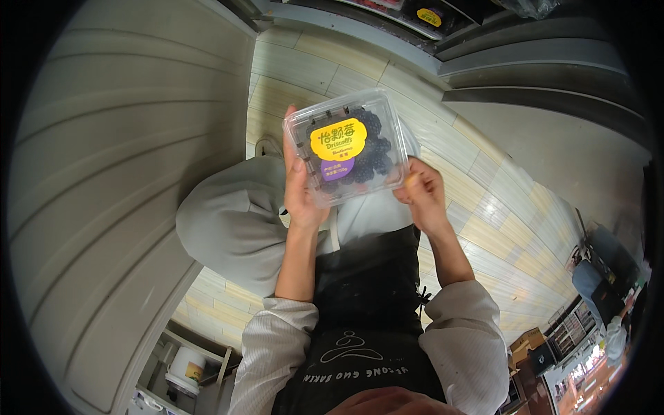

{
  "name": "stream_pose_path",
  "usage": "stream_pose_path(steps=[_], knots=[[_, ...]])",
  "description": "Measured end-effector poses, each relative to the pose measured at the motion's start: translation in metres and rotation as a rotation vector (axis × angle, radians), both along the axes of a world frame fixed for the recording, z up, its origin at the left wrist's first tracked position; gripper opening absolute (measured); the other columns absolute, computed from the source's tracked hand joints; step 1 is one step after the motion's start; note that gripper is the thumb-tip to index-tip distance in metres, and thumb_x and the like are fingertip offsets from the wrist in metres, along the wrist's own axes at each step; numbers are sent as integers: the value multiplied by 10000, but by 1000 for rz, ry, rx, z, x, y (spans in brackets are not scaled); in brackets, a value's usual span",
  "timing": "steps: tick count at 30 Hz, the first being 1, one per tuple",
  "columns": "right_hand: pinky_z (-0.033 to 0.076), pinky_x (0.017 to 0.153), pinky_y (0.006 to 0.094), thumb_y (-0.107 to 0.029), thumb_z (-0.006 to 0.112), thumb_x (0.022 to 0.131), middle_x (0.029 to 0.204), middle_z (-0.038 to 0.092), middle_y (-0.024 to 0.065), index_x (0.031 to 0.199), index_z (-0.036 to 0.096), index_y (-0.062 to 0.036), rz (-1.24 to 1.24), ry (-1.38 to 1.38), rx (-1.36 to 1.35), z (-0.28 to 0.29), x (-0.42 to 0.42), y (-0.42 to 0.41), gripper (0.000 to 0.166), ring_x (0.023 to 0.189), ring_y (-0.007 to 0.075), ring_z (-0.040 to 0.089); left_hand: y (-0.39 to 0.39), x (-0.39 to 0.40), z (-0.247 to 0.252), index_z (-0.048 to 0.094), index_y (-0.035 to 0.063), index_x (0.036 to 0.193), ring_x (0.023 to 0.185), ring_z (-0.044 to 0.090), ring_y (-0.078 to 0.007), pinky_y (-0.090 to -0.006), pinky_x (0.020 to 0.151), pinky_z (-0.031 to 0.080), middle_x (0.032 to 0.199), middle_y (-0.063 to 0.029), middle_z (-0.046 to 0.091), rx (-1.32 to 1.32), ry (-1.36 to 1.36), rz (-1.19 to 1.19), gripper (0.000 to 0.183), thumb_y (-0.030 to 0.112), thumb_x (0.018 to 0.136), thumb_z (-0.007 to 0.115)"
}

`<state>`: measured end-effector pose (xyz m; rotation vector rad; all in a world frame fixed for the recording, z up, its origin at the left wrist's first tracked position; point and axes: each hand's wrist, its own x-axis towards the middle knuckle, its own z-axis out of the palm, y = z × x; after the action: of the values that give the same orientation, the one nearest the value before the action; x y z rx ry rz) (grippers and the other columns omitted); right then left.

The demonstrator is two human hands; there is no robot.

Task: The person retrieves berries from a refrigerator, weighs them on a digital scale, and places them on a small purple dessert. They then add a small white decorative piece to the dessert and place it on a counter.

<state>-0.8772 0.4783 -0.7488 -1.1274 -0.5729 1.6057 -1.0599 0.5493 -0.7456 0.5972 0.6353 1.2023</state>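
Observation:
A clear plastic clamshell box [392,127] of blackberries [381,150] is raised in front of my body, tilted slightly. Its lid looks closed and carries a yellow and purple label [338,140] with writing. My left hand [302,192] grips the box along its left side, thumb on the near face and the other fingers mostly hidden behind. At the lower right corner, my right hand [426,189] has its fingers curled against the box edge, thumb and forefinger close together. That hand is slightly blurred, and some fingertips are hidden.
An open refrigerated-looking drawer or shelf [358,23] at the top holds more fruit boxes [428,18]. A pale ribbed panel [140,124] rises on the left. Lower left, a white bucket [185,365] sits on a shelf. Cardboard boxes [529,342] stand far right on the plank-patterned floor [490,218].

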Motion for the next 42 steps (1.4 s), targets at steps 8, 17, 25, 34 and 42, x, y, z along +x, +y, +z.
stream_pose_path(steps=[8,17,25,34,42], knots=[[343,613,190,-99,595,946,754,523,-38,1153,573,-20,49,-139,185,19,2,-4,223,677,33,440,-11,-6,1,42,222,1566,1324,435,-283,-430,1091,374,1495,-110,379,49,-190,-4,714,260,954,408],[331,596,200,-69,638,889,734,498,-29,1233,585,4,101,-169,194,30,11,-7,356,667,45,429,-13,-7,3,61,200,1563,1323,437,-296,-434,1086,383,1496,-120,369,24,-158,17,714,265,945,412],[341,568,195,-37,640,874,745,511,-21,1228,594,3,112,-135,195,26,13,-5,359,659,46,441,-13,-8,4,65,189,1563,1323,437,-299,-434,1087,383,1498,-123,367,14,-140,17,712,273,943,406],[346,568,196,-25,689,856,775,505,-25,1211,589,-19,241,-142,152,30,24,-1,369,662,41,433,-11,-9,3,86,183,1562,1316,446,-301,-438,1081,386,1492,-143,368,-10,-96,-53,703,304,948,406],[384,617,219,-39,665,886,818,518,-26,1213,581,-22,214,-104,140,21,29,-3,337,717,44,457,-10,-8,4,82,148,1561,1316,445,-303,-435,1087,375,1497,-145,362,3,12,-51,703,303,954,402]])
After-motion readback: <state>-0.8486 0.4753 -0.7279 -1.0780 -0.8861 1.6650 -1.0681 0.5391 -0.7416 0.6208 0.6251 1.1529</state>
